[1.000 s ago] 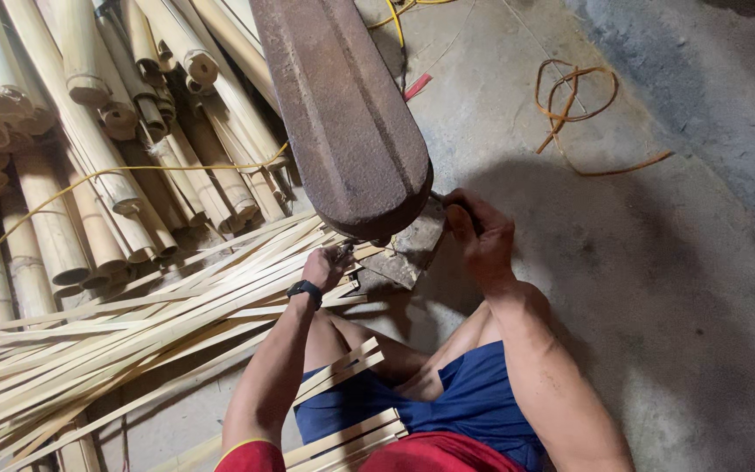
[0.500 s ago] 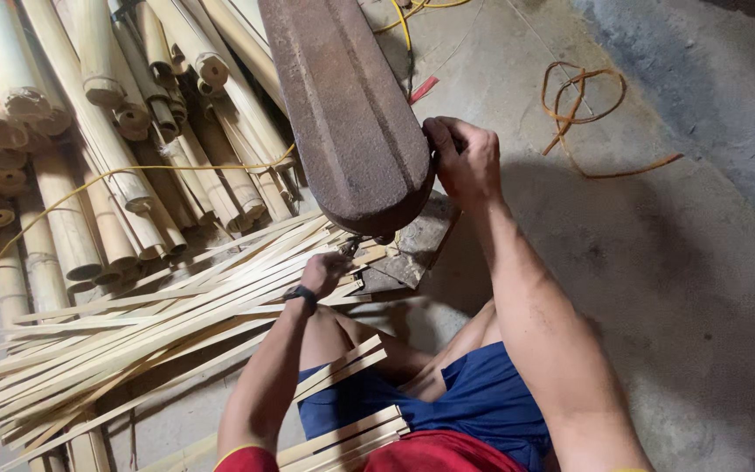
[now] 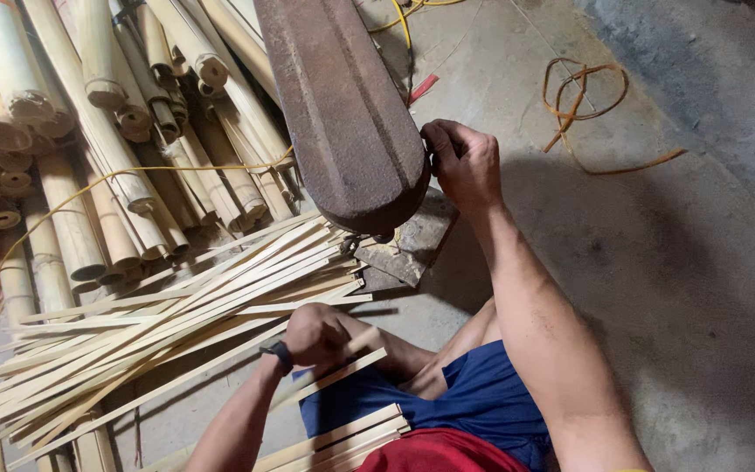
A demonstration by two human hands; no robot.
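- Your right hand (image 3: 465, 164) was up at the right edge of the rusty blade (image 3: 342, 114), fingers curled into a tight fist against it; whether they gripped a handle there, you could not tell from this view.
- The blade ran from the top of the frame down to a blunt, rounded end, hanging over a flat block (image 3: 412, 245) on the floor (image 3: 657, 288).
- Your left hand (image 3: 316, 335) sat low by your knee, closed around a thin bamboo strip (image 3: 342, 371) that slanted across your lap.
- A dark band (image 3: 280, 354) circled that wrist.
- More cut strips lay across your blue shorts (image 3: 482, 398), near the bottom edge.
- Just left of that hand, the pile of strips (image 3: 168, 323) fanned out across the floor, its upper ends reaching under the blade's tip.
- Behind the pile, round bamboo poles (image 3: 89, 140) were stacked, cut ends toward you.
- A yellow cord (image 3: 98, 183) looped over those poles.
- Off to the right, well apart from both hands, an orange cord (image 3: 583, 100) lay coiled on the floor.
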